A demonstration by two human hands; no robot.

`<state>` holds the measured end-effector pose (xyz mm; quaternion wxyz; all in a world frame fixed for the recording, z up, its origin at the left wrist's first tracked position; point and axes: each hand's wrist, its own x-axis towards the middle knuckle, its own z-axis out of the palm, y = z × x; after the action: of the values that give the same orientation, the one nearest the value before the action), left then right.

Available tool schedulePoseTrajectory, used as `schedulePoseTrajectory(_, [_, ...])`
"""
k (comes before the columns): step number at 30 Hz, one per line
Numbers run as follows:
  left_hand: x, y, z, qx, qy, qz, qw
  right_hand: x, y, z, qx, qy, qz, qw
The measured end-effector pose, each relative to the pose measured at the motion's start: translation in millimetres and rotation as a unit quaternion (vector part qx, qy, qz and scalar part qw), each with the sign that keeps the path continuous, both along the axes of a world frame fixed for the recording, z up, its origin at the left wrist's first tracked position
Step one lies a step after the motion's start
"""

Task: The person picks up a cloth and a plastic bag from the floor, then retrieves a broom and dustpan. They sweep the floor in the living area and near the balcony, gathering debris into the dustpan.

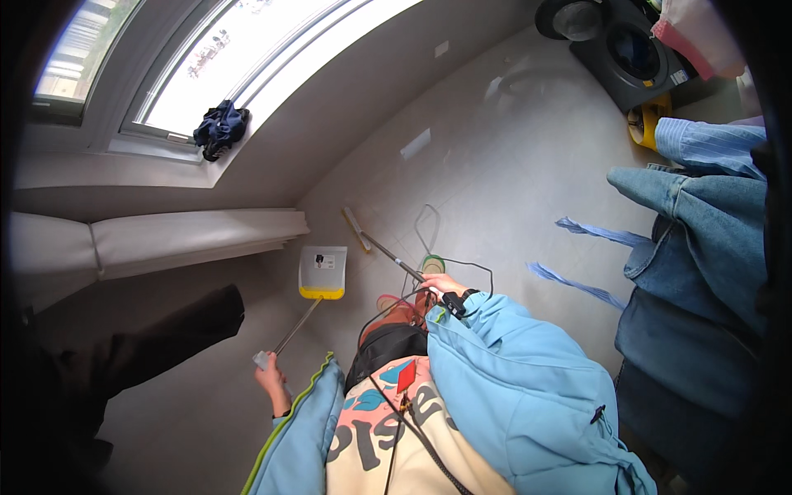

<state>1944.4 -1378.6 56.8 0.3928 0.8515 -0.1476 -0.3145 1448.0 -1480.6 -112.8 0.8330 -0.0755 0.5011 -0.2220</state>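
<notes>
My left hand (pixel 270 375) grips the long metal handle of a dustpan (pixel 322 263), out to my left. The pan is grey-white with a yellow edge on the handle side, and a label is stuck inside it. In front of me, my right hand (pixel 447 285) is closed around the metal handle of a broom (pixel 356 231). The broom's narrow head, white with a yellowish edge, rests on the floor just beyond the pan and apart from it. A dark cable (pixel 489 269) loops near my right wrist. Whether it touches the broom handle is unclear.
Hanging denim clothes (pixel 693 247) and blue fabric strips (pixel 594 232) take up the right side. A dark grey washing machine (pixel 625 62) stands far right. At left are a tied pale curtain (pixel 192 241), dark hanging cloth (pixel 179 340), and navy fabric (pixel 221 129) on the windowsill.
</notes>
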Motion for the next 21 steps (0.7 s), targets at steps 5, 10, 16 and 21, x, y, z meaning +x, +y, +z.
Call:
schedulePoseTrajectory(5, [4,-10,0,0.008,-0.035,-0.035,0.999,-58,33,11,0.042,-0.106,-0.085,0.990])
schedulePoseTrajectory(10, [10,-28,-6,0.001,-0.038,-0.053,0.998,-132,108,38,0.069,0.019,-0.185,0.980])
schedulePoseTrajectory(16, [-2,-67,-12,-0.021,-0.010,-0.068,0.997,-201,188,49,0.082,0.045,-0.354,0.931])
schedulePoseTrajectory(21, [-13,-103,-18,-0.026,0.003,-0.078,0.997,-232,205,31,0.077,0.033,-0.466,0.881])
